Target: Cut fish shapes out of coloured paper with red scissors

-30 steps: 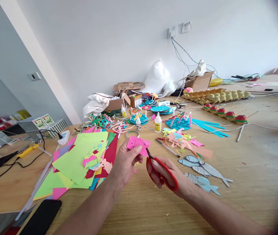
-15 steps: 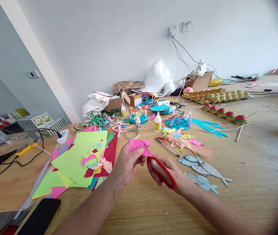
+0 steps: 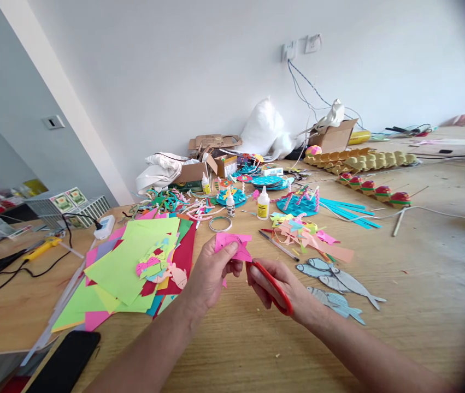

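My left hand (image 3: 211, 273) pinches a piece of pink paper (image 3: 236, 244) with dark drawn lines on it, thumb on top. Red-handled scissors (image 3: 275, 289) are gripped in my right hand (image 3: 275, 281), their tip end at the lower right corner of the paper; the blades are mostly hidden. Left of my hands lies a stack of coloured paper sheets (image 3: 129, 262) with small cut-out paper fish (image 3: 178, 275) on it. Grey-blue fish cut-outs (image 3: 345, 281) rest on the table to the right.
Glue bottles (image 3: 263, 204), a tape ring (image 3: 220, 224), paper scraps (image 3: 306, 240) and a pen (image 3: 278, 245) lie beyond my hands. Egg-carton pieces (image 3: 380, 161) stand back right, cardboard boxes (image 3: 193, 177) farther back. A black phone (image 3: 66, 360) is at the lower left.
The scissor handles look slightly closer together, and my right hand has turned a little. My left hand keeps hold of the pink paper. The whole view has shifted very slightly.
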`<state>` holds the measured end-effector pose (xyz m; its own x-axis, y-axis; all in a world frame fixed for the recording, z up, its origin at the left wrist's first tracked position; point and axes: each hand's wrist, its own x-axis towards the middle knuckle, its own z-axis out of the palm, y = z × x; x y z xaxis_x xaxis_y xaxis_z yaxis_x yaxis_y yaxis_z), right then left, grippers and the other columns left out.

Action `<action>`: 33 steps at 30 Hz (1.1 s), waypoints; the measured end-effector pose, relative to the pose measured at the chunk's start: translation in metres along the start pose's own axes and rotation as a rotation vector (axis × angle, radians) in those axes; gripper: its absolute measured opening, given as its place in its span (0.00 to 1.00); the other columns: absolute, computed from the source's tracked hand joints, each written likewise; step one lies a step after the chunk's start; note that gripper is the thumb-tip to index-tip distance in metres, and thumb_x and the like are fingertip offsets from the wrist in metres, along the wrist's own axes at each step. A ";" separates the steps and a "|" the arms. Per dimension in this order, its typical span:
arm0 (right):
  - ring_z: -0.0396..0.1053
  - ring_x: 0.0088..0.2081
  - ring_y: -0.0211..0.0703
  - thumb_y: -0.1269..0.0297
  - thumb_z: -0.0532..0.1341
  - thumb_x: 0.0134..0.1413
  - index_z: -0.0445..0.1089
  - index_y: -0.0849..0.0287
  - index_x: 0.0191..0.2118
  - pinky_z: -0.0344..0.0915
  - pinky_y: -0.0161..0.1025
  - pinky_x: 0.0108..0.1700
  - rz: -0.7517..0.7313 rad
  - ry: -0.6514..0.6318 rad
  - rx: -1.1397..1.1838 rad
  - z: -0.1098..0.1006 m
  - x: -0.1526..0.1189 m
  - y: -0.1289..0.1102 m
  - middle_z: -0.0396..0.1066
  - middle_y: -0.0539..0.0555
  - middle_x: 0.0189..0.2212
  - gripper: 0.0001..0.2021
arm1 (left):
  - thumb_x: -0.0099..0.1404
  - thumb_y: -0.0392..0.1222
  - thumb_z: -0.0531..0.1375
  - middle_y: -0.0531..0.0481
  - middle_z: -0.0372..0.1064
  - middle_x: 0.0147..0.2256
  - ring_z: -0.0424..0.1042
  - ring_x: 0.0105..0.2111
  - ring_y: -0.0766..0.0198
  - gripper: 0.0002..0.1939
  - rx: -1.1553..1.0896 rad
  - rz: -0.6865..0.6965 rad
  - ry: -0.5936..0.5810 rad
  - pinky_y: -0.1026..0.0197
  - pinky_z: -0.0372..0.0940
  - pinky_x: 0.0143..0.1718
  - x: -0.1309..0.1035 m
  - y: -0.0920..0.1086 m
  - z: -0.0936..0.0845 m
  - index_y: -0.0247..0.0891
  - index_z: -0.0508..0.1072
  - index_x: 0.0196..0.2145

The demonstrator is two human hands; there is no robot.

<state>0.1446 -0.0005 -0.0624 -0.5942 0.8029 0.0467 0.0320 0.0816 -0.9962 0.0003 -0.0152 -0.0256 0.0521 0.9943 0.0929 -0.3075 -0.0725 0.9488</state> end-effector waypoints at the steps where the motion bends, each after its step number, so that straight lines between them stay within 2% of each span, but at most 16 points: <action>1: 0.50 0.12 0.31 0.38 0.53 0.48 0.60 0.58 0.23 0.48 0.30 0.16 0.000 0.002 -0.001 0.000 0.000 0.000 0.55 0.42 0.10 0.25 | 0.55 0.45 0.62 0.55 0.63 0.19 0.61 0.19 0.71 0.11 0.006 0.004 0.002 0.67 0.57 0.21 0.000 0.000 0.000 0.35 0.66 0.25; 20: 0.49 0.11 0.30 0.39 0.54 0.47 0.59 0.57 0.23 0.45 0.30 0.15 0.044 0.025 -0.023 0.000 -0.001 -0.002 0.54 0.42 0.09 0.23 | 0.54 0.45 0.62 0.56 0.62 0.19 0.60 0.19 0.71 0.11 0.021 0.013 0.012 0.67 0.56 0.20 -0.001 0.002 0.001 0.36 0.66 0.24; 33: 0.53 0.14 0.32 0.42 0.53 0.50 0.59 0.58 0.23 0.51 0.31 0.18 0.013 0.002 -0.064 -0.001 -0.002 -0.008 0.56 0.43 0.11 0.21 | 0.55 0.43 0.61 0.56 0.62 0.18 0.59 0.18 0.71 0.10 0.035 -0.001 -0.003 0.67 0.56 0.21 -0.003 0.002 0.002 0.36 0.66 0.24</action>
<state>0.1460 -0.0021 -0.0549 -0.5921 0.8051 0.0341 0.0911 0.1089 -0.9899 0.0011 -0.0180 -0.0235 0.0554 0.9941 0.0931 -0.2737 -0.0746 0.9589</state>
